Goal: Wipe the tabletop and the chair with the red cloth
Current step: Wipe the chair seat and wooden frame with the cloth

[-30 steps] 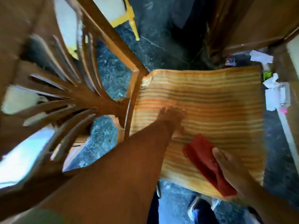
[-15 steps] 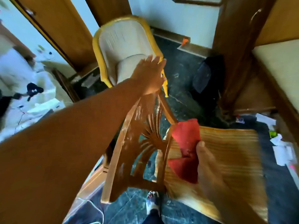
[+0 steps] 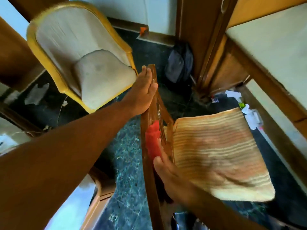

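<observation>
A brown wooden chair with a carved backrest (image 3: 150,163) stands below me, seen edge-on, with an orange striped seat cushion (image 3: 216,155) to its right. My left hand (image 3: 142,95) lies flat against the top of the backrest, fingers extended along the wood. My right hand (image 3: 172,178) presses the red cloth (image 3: 152,141) against the backrest's seat-facing side. The cloth is bunched and partly hidden under my fingers. The table (image 3: 269,52) stands at the right.
A yellow-framed cream armchair (image 3: 79,63) stands at the back left. A dark backpack (image 3: 179,63) leans by a wooden post. Paper scraps and litter (image 3: 250,113) lie on the dark marble floor beside the table's edge.
My right hand has brought the red cloth off the seat cushion onto the backrest. My left hand has moved from the seat to the top of the backrest and now lies flat on it.
</observation>
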A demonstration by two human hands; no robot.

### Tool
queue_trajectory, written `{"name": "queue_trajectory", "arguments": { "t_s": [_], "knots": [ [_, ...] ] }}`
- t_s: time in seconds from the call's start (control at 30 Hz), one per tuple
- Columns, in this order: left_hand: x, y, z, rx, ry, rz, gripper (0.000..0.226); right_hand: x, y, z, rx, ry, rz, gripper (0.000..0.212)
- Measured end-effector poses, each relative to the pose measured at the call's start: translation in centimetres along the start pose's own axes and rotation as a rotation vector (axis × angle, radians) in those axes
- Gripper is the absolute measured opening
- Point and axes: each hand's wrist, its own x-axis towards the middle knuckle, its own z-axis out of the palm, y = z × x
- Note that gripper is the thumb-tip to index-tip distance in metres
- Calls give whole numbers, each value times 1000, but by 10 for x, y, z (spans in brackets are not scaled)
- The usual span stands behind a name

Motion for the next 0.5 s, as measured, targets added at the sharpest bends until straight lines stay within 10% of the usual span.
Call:
{"name": "queue_trajectory", "arguments": {
  "t_s": [0.17, 0.5],
  "knots": [
    [-2, -3, 0, -117, -27, 47, 60, 81, -42, -23, 137, 53, 122, 54],
    [-2, -1, -1, 123, -8, -30, 63, -133, -4, 29, 2, -276, -102, 44]
  ]
}}
